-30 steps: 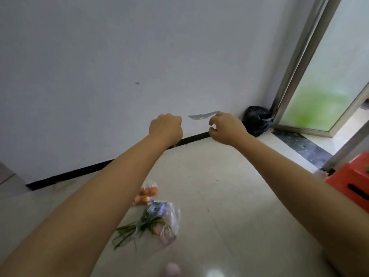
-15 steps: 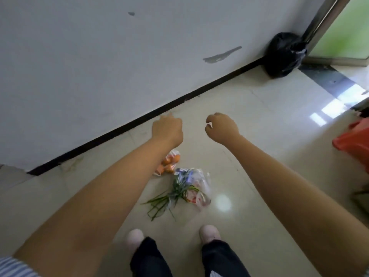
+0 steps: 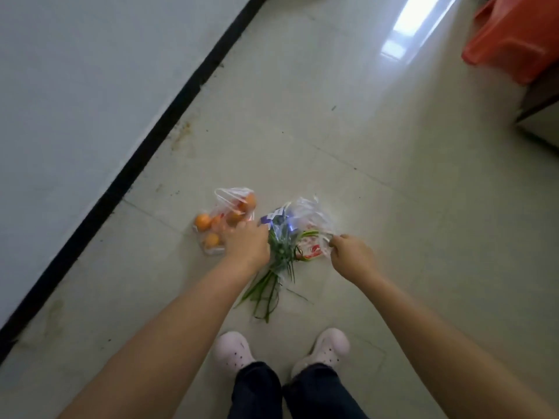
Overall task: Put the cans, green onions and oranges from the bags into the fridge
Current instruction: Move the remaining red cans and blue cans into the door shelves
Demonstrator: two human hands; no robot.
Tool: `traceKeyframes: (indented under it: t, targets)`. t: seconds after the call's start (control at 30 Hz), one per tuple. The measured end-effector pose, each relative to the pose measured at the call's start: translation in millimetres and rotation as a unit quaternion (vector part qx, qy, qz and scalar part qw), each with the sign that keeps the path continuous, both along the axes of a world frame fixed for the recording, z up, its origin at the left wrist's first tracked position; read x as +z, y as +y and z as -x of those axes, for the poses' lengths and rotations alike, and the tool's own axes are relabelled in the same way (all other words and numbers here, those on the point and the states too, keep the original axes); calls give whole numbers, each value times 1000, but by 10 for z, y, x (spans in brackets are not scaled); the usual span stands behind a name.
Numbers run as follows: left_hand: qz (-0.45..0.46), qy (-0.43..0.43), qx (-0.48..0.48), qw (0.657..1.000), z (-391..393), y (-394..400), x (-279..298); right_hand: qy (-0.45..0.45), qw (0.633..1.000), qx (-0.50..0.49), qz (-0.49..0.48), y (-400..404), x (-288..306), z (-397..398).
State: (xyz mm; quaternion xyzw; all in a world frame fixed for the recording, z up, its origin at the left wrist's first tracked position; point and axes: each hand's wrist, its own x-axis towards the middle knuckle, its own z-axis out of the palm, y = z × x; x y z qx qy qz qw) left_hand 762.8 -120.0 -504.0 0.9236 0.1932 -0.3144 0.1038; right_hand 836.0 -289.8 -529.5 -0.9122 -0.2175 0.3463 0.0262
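Note:
Two clear plastic bags lie on the tiled floor in front of my feet. The left bag point(image 3: 225, 196) holds several oranges point(image 3: 203, 221). The right bag point(image 3: 308, 211) holds a blue can point(image 3: 276, 218), a red-and-white can point(image 3: 311, 251) and green onions point(image 3: 266, 293) whose leaves stick out towards me. My left hand point(image 3: 246, 244) rests palm down where the two bags meet; its fingertips touch the orange bag and are partly hidden. My right hand point(image 3: 351, 257) pinches the right bag's handle at its near right edge.
A white wall with a black baseboard point(image 3: 145, 146) runs diagonally on the left. A red plastic stool point(image 3: 514, 46) and the corner of a dark piece of furniture point(image 3: 541, 113) stand at the right. My feet in pale clogs point(image 3: 233, 352) are just behind the bags.
The view has tilted down from the wall to the floor. Both hands have dropped from chest height onto the bags, and the right hand has closed on the bag handle.

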Motion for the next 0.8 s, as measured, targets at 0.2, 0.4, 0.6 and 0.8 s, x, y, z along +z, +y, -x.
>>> traceKeyframes:
  t: [0.2, 0.4, 0.6, 0.8]
  targets:
    - [16, 11, -46, 999, 135, -131, -1729, 10, 999, 43, -5, -18, -1606, -130]
    - [21, -57, -65, 996, -43, -422, -3521, -91, 987, 129, -32, -51, -3126, -499]
    - [-47, -121, -95, 987, -239, -572, -4434, -189, 931, 307, 55, -91, -3939, -668]
    - [-36, -142, -60, 987, -158, -626, -4548, -148, 979, 103, -91, -63, -4137, -606]
